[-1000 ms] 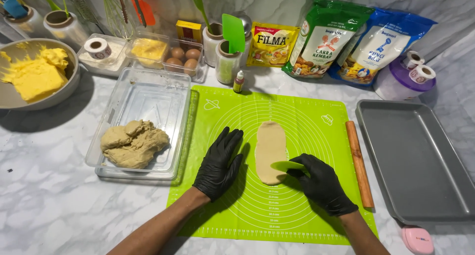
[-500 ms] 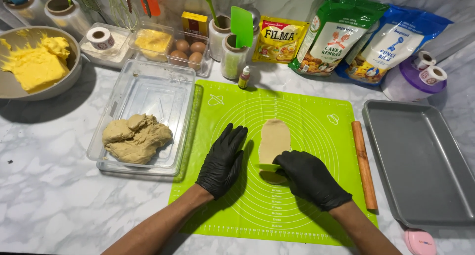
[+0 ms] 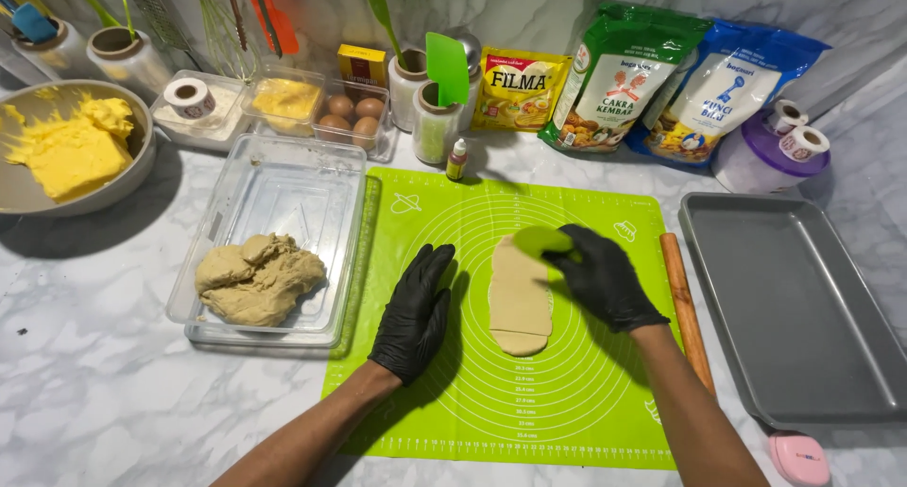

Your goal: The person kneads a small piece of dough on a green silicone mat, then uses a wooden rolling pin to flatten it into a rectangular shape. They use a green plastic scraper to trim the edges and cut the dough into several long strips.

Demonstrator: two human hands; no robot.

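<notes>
Both hands wear black gloves and work over a green silicone baking mat (image 3: pixel 586 393) on the marble counter (image 3: pixel 104 393). The left hand (image 3: pixel 414 309) lies flat on the mat, fingers together and stretched forward, holding nothing. The right hand (image 3: pixel 603 277) is curled around a small green scraper (image 3: pixel 540 239), whose blade rests on the far end of a flattened oblong of pale dough (image 3: pixel 519 296) lying between the two hands.

Just left of the left hand, a clear plastic tub (image 3: pixel 283 189) holds a lump of tan dough (image 3: pixel 257 277) at its near end. Farther left, a grey bowl (image 3: pixel 132 170) holds yellow butter-like paste (image 3: pixel 71 147). Beyond the tub, a small clear box holds brown eggs (image 3: pixel 351 117).

Right of the right hand, a wooden rolling pin (image 3: pixel 685 307) lies along the mat's edge, with a grey baking tray (image 3: pixel 803 307) past it.
</notes>
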